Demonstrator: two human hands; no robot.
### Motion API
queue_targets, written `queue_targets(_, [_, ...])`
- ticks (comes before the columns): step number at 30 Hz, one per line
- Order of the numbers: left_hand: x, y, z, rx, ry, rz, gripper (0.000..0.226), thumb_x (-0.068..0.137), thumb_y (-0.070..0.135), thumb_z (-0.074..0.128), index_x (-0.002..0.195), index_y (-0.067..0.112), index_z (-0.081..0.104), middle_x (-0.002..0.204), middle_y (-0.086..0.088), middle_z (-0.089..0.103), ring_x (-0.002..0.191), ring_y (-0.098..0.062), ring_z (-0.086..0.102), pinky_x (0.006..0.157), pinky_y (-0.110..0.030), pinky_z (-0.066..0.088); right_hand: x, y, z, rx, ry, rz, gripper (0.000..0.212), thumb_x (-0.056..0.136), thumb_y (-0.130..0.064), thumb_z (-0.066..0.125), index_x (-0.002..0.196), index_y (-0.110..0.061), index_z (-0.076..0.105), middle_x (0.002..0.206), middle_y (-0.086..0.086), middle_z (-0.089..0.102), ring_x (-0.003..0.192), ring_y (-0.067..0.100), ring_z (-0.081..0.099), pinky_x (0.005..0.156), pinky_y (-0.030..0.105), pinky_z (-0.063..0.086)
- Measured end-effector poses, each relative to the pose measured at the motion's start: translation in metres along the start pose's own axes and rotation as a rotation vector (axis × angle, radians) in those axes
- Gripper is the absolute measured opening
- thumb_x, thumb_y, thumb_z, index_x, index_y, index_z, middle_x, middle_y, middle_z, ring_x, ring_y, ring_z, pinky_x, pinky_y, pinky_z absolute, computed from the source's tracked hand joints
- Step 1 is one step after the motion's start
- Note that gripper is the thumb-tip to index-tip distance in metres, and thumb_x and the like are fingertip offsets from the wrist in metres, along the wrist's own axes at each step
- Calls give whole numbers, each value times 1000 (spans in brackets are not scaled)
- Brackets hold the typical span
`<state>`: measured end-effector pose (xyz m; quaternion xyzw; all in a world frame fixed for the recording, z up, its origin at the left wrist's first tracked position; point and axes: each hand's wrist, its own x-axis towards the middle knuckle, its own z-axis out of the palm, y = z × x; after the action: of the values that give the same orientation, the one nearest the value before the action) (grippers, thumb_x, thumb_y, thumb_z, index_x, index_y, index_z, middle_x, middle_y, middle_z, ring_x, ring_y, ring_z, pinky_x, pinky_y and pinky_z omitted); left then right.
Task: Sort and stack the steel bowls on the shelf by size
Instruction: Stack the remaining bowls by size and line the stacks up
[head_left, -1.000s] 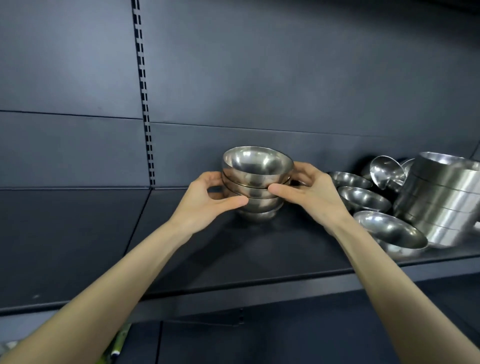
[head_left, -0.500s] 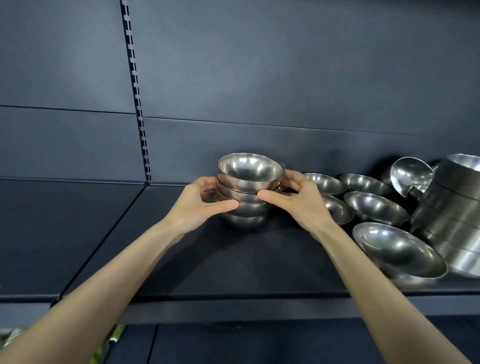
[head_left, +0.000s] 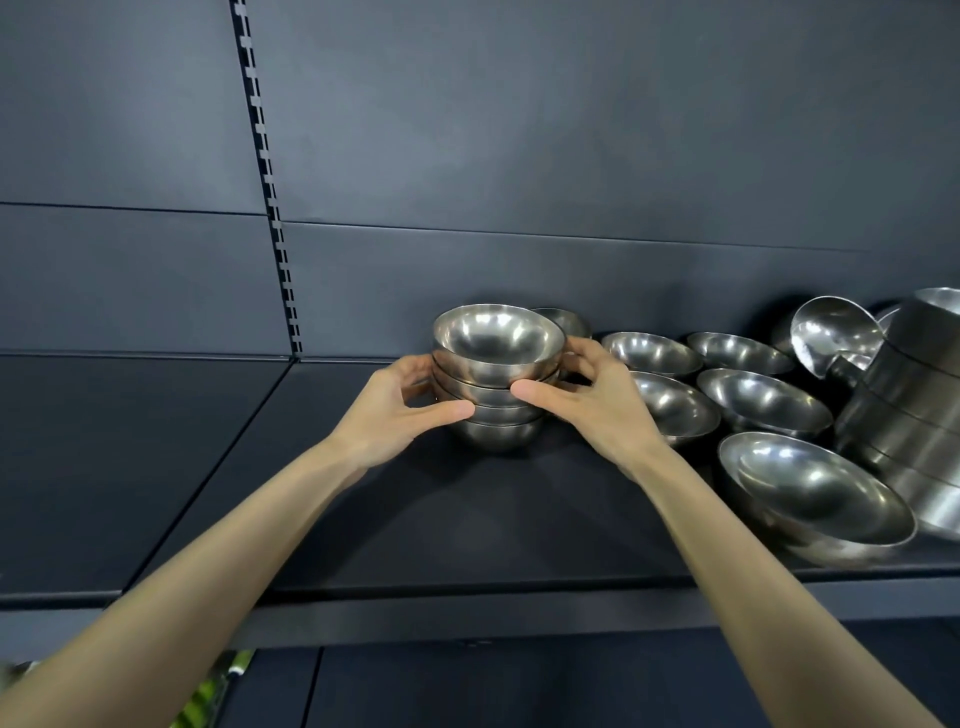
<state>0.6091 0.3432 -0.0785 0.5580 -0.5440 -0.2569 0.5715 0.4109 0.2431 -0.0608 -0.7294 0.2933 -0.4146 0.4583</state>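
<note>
A stack of small steel bowls (head_left: 496, 374) stands on the dark shelf (head_left: 467, 525), near its back wall. My left hand (head_left: 400, 410) grips the stack's left side, thumb across the front. My right hand (head_left: 587, 400) grips its right side the same way. One more small bowl (head_left: 569, 322) peeks out behind the stack. Several loose small bowls (head_left: 758, 400) lie to the right. A wider bowl pair (head_left: 815, 493) sits nested near the front edge.
A tall stack of large steel bowls (head_left: 914, 421) lies tilted at the far right, with one small bowl (head_left: 831, 332) leaning against it. A slotted upright (head_left: 267, 182) runs up the back wall. The shelf's left half is bare.
Both hands stay on the stack throughout. The stack sits lower and steadier on the shelf, and the view has shifted right, showing more loose bowls.
</note>
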Motion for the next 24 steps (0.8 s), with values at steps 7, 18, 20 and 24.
queue_targets(7, [-1,-2,-2,-35,-21,20,34,77,10,77,98,33,62,86,24,70,85,2,65,76,-8,47,-1,-1,3,-9,16,-9,53,65,-27,88,107,-33,55,96,-18,70,95,0,67,86,18,51])
queue_targets(18, [-2,-6,-6,-144,-99,-86,60,78,24,75,131,25,47,121,8,58,99,-12,68,85,-33,56,-15,-5,10,46,14,60,68,71,-41,80,127,-44,41,112,-14,64,96,5,66,81,29,58])
queue_targets(20, [-1,-8,-7,-161,-90,-75,58,79,22,74,131,23,48,121,6,58,100,-12,67,82,-30,57,-16,-6,12,51,17,61,52,74,-40,79,115,-48,47,106,-13,67,84,4,67,71,24,59])
queue_targets(24, [0,-11,-7,-187,-83,-63,56,79,20,75,129,23,49,120,8,58,99,-11,68,77,-26,57,-17,-9,15,87,50,71,42,75,-36,78,101,-51,49,100,-18,68,82,0,69,62,19,56])
